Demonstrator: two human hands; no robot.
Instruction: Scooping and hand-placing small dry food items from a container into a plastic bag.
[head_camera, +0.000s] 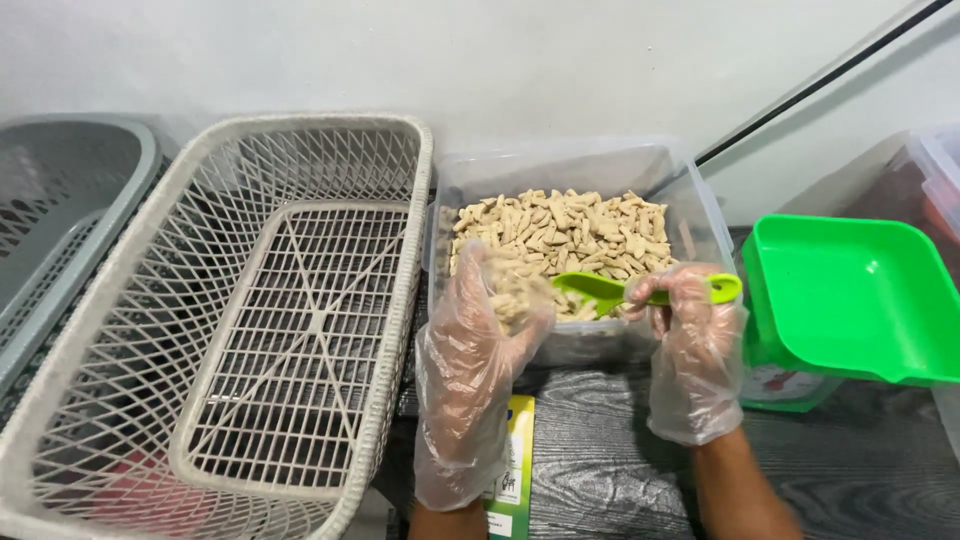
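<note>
Right hand (692, 318) fingers curled tight round green scoop (610, 290) handle; left hand (490, 320) cupped, half open, cradling snack sticks (560, 235): light, brittle, likely crumbly; support from beneath.

Gloved right hand (690, 335) gripping green scoop (640, 291) over clear snack tub (690, 190), gloved left hand (480, 345) cupping pieces.

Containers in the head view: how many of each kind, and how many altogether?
Baskets: 2, white and grey
Clear tubs: 2, one with snack pieces and one cut off at the right edge
Green tray: 1
Total: 5
</note>
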